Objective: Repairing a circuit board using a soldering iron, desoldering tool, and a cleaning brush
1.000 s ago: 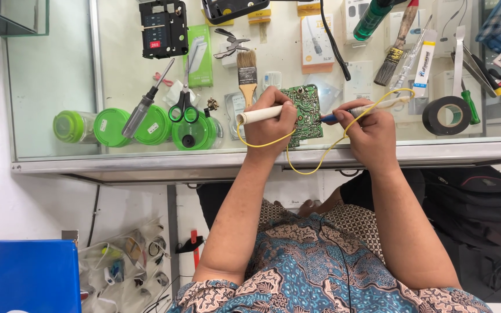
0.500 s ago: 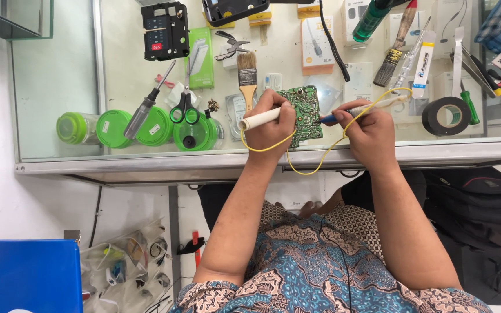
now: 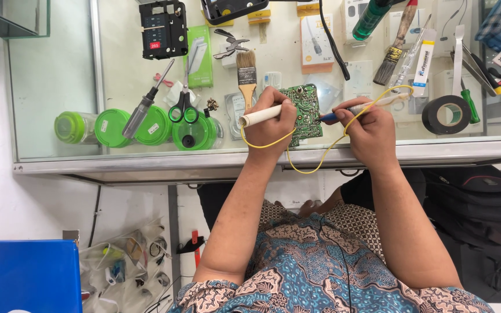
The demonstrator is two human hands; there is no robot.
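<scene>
two hands work over a green circuit board [image 3: 302, 110] near the front edge of a glass-topped table [image 3: 59, 75].

head view: the left hand [image 3: 269, 124] has its grip closed round a cream, tube-shaped tool [image 3: 260, 115] that lies across its fingers, and it rests on the board's left side. the right hand [image 3: 369, 128] has its grip closed on a pen-like tool [image 3: 372, 104] with a blue neck; the tip sits at the board's right edge, though whether it touches is hard to tell. a yellow wire [image 3: 320, 165] loops from one hand to the other and hangs over the table's front rail. left of the hands stand green lidded jars [image 3: 111, 126] with a screwdriver [image 3: 143, 107] and green-handled scissors [image 3: 184, 107] lying on them. a paintbrush [image 3: 246, 78] lies just behind the left hand. a roll of black tape [image 3: 446, 115] lies right of the right hand.
</scene>
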